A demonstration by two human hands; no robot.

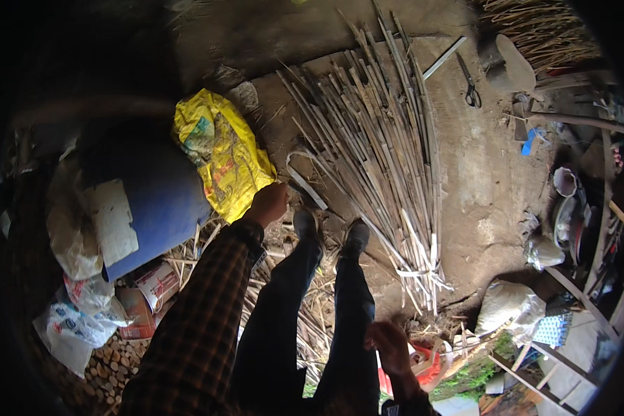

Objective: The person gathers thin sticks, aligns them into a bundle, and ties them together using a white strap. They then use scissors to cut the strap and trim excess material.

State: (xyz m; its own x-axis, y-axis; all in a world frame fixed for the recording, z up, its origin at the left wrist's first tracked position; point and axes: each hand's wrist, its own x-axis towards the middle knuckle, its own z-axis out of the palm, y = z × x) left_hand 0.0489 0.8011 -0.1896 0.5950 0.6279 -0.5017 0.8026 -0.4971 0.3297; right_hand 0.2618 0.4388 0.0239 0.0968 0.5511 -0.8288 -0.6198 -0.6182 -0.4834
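My left hand (268, 204), fingers curled, is at the lower right edge of a crumpled yellow plastic bag (221, 151). Whether it grips the bag or only passes in front of it is hidden. Just beyond its knuckles lie a dark, narrow object (304, 195) and a curved pale strip (308, 182). My right hand (390, 344) hangs blurred beside my right leg with the fingers loosely bent, and I see nothing in it. A fanned bundle of cane stalks (379, 140) lies on the ground ahead, bound near its lower end by a pale tie (416, 273).
Black-handled scissors (470, 86) and a pale flat strip (444, 58) lie beyond the bundle. A blue barrel (161, 213) stands at left, above stacked round cut ends (117, 364). A red bag (421, 366), a whitish sack (509, 307) and a wooden ladder-like frame (543, 382) are at right.
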